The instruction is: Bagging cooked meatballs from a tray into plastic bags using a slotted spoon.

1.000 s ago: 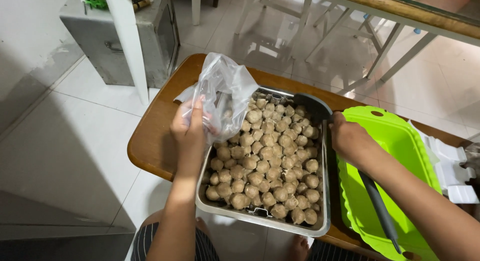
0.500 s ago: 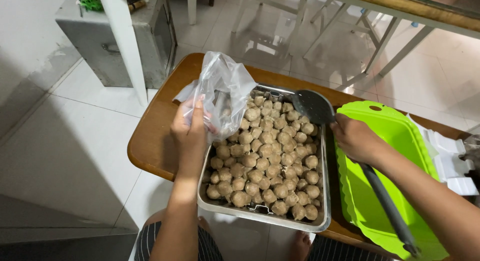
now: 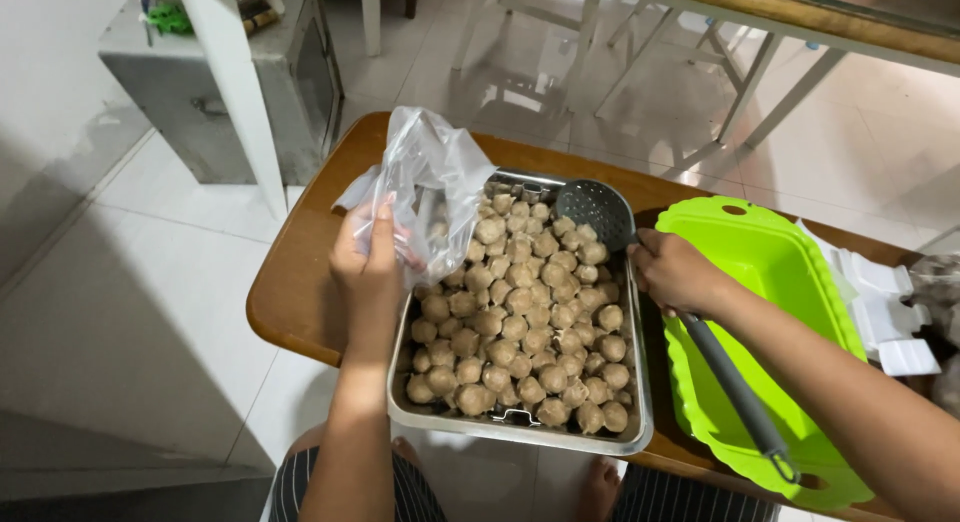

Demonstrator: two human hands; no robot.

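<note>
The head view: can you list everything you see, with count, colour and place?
Meatballs: many, beige-brown, filling the tray.
Metal tray: one, silver, middle of the table.
Plastic bag: one, clear, above the tray's left corner.
Slotted ladle: one, dark grey, over the tray's far right.
Green plastic tray: one, right of the metal tray.
Wooden table: one, brown.
Cabinet: one, grey, far left.
Left hand: holds the bag.
Right hand: grips the ladle.

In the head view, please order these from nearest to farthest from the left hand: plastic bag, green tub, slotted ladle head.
1. plastic bag: gripped in the left hand.
2. slotted ladle head: over the tray's far right corner.
3. green tub: far right on the table.
</note>
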